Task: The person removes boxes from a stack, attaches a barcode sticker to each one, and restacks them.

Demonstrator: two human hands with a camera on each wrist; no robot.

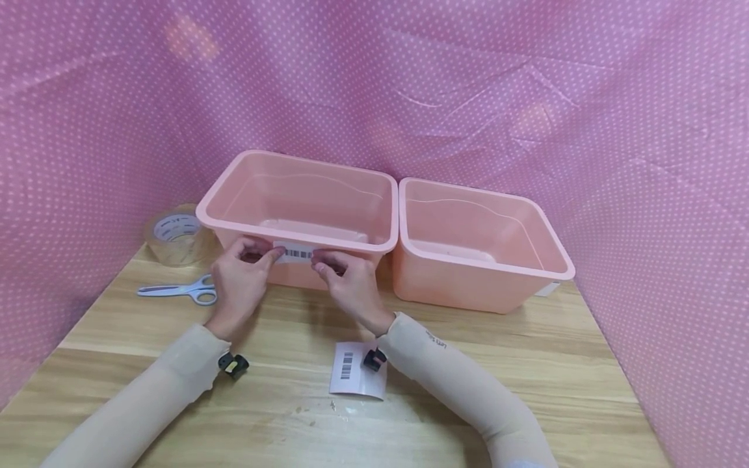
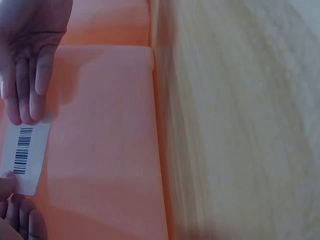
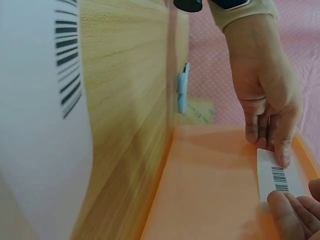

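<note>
A white barcode label [image 1: 297,253] lies against the front wall of the left pink bin [image 1: 292,277], just below its rim. My left hand [image 1: 238,281] pinches the label's left end, its thumb on the printed face. On the opposite end, my right hand [image 1: 358,290] pinches the label between thumb and fingers. The left wrist view shows the same label [image 2: 22,152] between both hands, with the right hand's fingers [image 2: 37,102] extended at one end. In the right wrist view the left thumb presses the label [image 3: 272,175] near the bin's rim.
A second pink bin [image 1: 468,289] adjoins on the right, with a white tag [image 1: 547,289] at its right end. Blue scissors [image 1: 181,289] and a clear tape roll [image 1: 175,244] lie left. Another barcode sheet [image 1: 351,383] sits on the wooden table below my right wrist.
</note>
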